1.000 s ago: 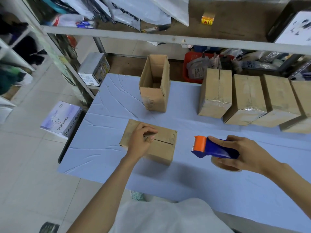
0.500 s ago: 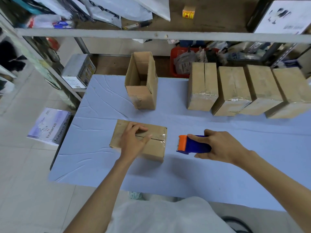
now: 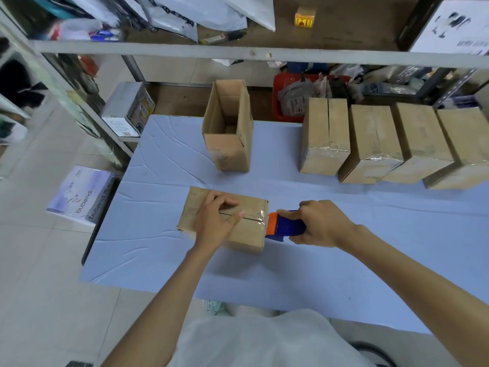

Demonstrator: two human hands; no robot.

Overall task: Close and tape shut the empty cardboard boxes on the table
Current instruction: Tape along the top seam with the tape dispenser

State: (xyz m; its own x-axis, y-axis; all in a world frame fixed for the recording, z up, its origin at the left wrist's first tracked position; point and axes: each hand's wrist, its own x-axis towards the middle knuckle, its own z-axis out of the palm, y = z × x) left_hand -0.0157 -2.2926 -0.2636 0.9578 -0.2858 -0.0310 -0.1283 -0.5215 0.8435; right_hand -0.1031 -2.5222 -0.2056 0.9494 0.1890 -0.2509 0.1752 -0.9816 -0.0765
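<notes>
Head: blue table (image 3: 344,260); left hand (image 3: 214,223) flat on box (image 3: 246,234), right hand (image 3: 320,223) gripping dispenser (image 3: 284,225).

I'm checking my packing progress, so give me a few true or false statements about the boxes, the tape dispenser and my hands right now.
1. The left hand presses on the closed box. True.
2. The right hand holds scissors. False: it grips the tape dispenser.
3. The dispenser is at the box's right end. True.
4. Every box on the table is closed. False: the open box stands behind it.
5. Closed boxes line the right. True: the row of boxes.
</notes>
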